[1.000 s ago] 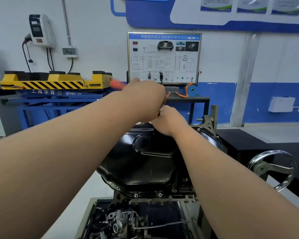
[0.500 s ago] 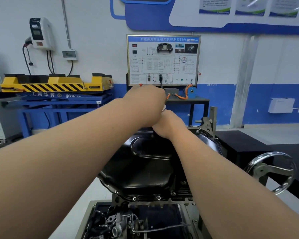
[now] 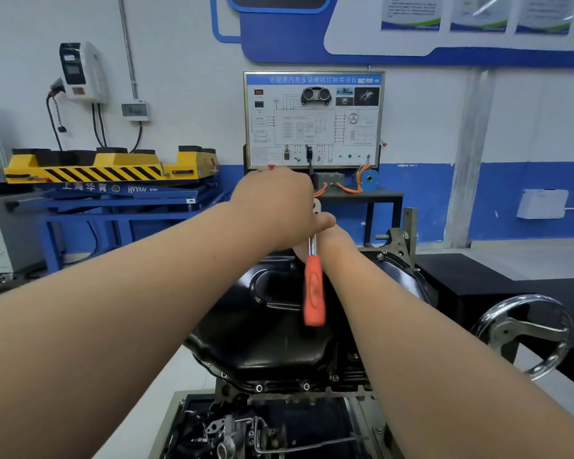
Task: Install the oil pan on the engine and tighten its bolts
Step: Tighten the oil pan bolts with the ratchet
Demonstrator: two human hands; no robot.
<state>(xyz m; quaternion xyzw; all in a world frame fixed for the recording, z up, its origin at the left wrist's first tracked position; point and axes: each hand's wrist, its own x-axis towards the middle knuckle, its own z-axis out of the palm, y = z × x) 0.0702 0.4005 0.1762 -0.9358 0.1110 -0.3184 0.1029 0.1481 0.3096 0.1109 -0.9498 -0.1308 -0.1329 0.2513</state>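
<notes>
Black oil pan (image 3: pixel 279 329); orange-handled ratchet (image 3: pixel 314 293); yellow lift (image 3: pixel 106 167) with black hazard stripes.

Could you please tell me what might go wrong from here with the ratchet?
1. The left hand grips the ratchet only at its head; the orange handle hangs free, so the tool could tip off the hidden bolt.
2. The right hand sits just beneath the head and could get pinched in a slip.
3. Both hands hide the oil pan at its far edge, so a crooked bolt might go unnoticed.

Blk oil pan (image 3: pixel 262 336) atop eng (image 3: pixel 353 376) w/ bolts (image 3: pixel 259 388).
</notes>
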